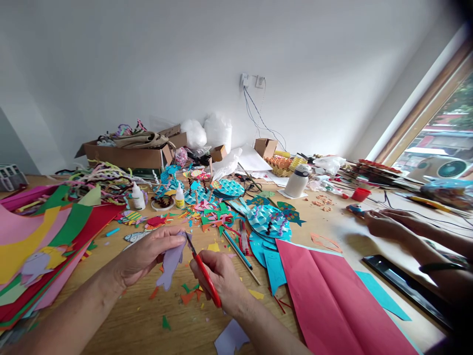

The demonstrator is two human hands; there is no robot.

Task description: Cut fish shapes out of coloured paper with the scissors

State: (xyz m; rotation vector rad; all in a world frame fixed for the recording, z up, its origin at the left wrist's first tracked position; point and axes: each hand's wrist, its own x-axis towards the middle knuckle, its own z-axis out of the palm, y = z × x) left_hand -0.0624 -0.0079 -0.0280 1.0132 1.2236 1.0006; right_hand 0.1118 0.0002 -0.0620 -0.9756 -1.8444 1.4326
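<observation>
My left hand (157, 249) pinches a piece of purple paper (170, 266) cut in a fish-like shape, its tail end hanging down. In my right hand (218, 273) are red-handled scissors (207, 281), with the blades at the paper's upper edge near my left fingertips. Under my hands, small green, orange and yellow paper scraps (188, 297) lie on the wooden table (136, 315). A larger purple offcut (231, 337) rests below my right hand. Right of the scissors are a blue pencil (238, 250) and a pink folded sheet (332, 291).
Stacked coloured sheets (74, 231) cover the left side. Two glue bottles (138, 197) (180, 196) stand behind my hands. Blue paper fish crafts (268, 222) and a white flask (296, 181) are farther back. At right, another person's hands (388, 224) work beside a dark phone-like device (402, 286).
</observation>
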